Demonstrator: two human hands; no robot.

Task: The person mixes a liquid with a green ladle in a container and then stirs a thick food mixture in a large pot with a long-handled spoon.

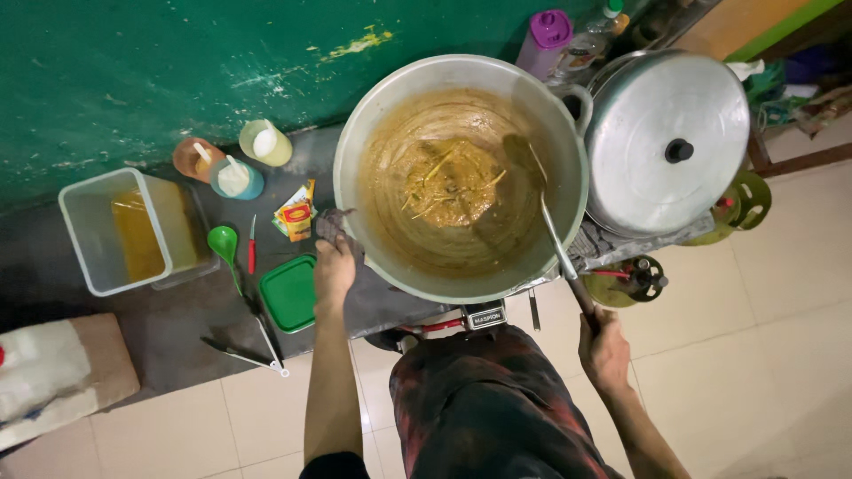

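Observation:
A large metal wok [355, 151] on a gas stove holds a brown-yellow paste [448, 182] with strips of stalk in it. My left hand [334, 266] grips the wok's left rim through a dark cloth [333, 226]. My right hand [603, 346] is closed on the wooden end of a long metal spatula [557, 244], whose blade rests in the paste at the wok's right side.
A covered metal pot [666, 142] stands right of the wok. On the dark counter to the left lie a clear tub with yellow liquid [124, 231], a green lid [288, 293], a green spoon [224, 244], small cups [235, 177], a sachet [297, 213] and tongs [240, 353].

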